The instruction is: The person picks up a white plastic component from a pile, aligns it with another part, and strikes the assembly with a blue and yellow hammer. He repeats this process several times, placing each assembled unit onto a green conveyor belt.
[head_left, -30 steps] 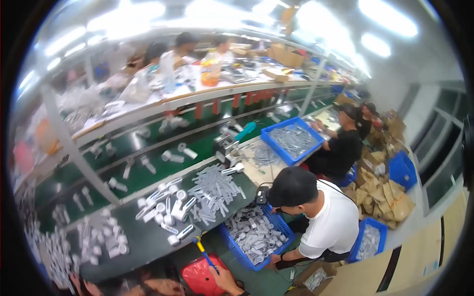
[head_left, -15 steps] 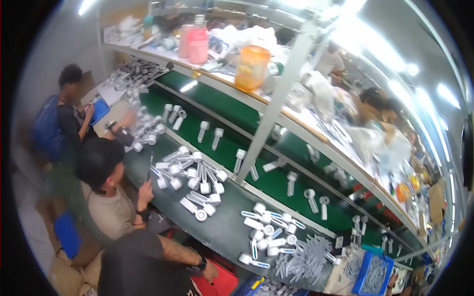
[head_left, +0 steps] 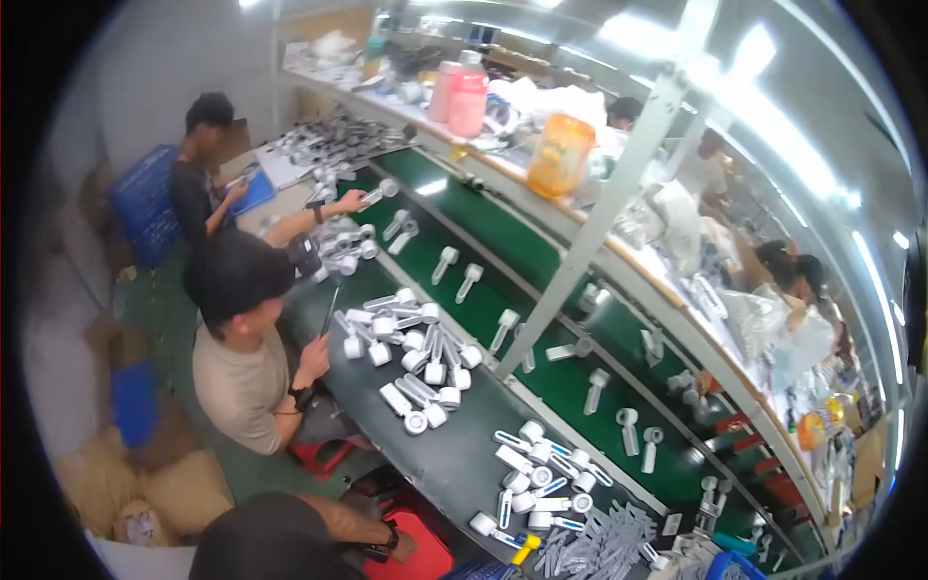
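Note:
Neither of my hands shows in the head view. On the dark workbench [head_left: 464,454] lie white round-headed pieces with handles [head_left: 425,343], resembling hand shower heads. A closer group of similar pieces [head_left: 546,478] has blue stripes on some handles. Beside it is a heap of slender grey parts [head_left: 599,541]. A yellow-ended tool [head_left: 527,549] sticks up at the bench's near edge. A co-worker in a beige shirt [head_left: 237,387] holds a thin dark tool [head_left: 331,311] in one hand and, with the other, a white piece [head_left: 379,193] over the belt.
A green conveyor belt [head_left: 522,280] carries spaced-out pieces alongside the bench. Above runs a shelf with pink bottles [head_left: 468,101] and an orange jar [head_left: 562,155], held by a slanting metal post [head_left: 590,232]. A dark-clothed person [head_left: 266,541] bends close by, hand at a red stool [head_left: 422,546].
The view has shifted, so the scene sits farther right. The beige-shirted co-worker's far arm has reached out over the belt with a white piece. The dark-clothed person's hand stays at the red stool.

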{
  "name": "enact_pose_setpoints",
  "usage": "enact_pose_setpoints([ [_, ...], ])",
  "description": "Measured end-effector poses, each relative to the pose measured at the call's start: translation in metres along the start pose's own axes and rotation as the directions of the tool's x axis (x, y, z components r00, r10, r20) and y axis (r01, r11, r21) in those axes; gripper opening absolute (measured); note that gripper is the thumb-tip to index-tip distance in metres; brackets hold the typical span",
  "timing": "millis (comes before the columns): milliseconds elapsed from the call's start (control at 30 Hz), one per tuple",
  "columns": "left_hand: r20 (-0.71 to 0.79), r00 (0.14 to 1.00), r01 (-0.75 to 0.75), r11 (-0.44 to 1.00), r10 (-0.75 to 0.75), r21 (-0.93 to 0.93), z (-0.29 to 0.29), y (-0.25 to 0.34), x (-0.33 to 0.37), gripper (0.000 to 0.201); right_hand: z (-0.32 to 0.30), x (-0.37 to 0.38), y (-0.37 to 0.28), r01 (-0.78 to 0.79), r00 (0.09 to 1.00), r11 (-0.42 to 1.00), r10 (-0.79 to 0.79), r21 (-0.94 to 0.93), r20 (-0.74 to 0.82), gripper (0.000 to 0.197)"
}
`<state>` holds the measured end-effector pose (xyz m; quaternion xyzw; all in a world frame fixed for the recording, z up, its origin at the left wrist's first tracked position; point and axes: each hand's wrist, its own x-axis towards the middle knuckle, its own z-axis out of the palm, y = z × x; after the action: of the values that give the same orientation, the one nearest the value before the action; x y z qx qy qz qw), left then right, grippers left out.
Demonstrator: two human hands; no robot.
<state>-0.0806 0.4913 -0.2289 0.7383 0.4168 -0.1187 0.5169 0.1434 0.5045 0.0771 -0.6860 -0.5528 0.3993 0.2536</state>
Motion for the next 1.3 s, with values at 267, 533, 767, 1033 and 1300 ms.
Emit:
enact_pose_setpoints([
  [267, -0.135, 0.924, 0.381, 0.882, -0.357, 0.276, 0.013, -0.026, 0.111, 0.108, 0.000, -0.013, 0.090, -0.191, 0.968, 0.980, 0.197, -0.053, 0.153, 0.032],
  [533, -0.682, 0.708, 0.285, 0.958, -0.182, 0.040, -0.001, -0.032, 0.079, 0.078, -0.012, 0.033, 0.023, -0.057, 0.956, 0.955, 0.135, -0.290, 0.259, 0.046],
  [767, -0.566, 0.816, -0.193, 0.867, -0.119, -0.460, -0.038, -0.040, -0.087, 0.066, 0.019, 0.061, -0.173, 0.286, 0.935, 0.944, -0.312, 0.162, 0.167, 0.026],
  [1033, -0.882, 0.364, -0.415, 0.796, -0.298, -0.441, -0.207, 0.003, -0.354, 0.042, 0.051, 0.122, -0.221, 0.516, 0.856, 0.826, -0.505, 0.228, -0.107, 0.021],
  [1300, -0.802, -0.320, -0.568, 0.779, -0.505, -0.264, -0.321, -0.069, -0.553, 0.026, 0.011, 0.301, -0.433, 0.597, 0.792, 0.673, -0.583, 0.437, -0.183, 0.031],
])
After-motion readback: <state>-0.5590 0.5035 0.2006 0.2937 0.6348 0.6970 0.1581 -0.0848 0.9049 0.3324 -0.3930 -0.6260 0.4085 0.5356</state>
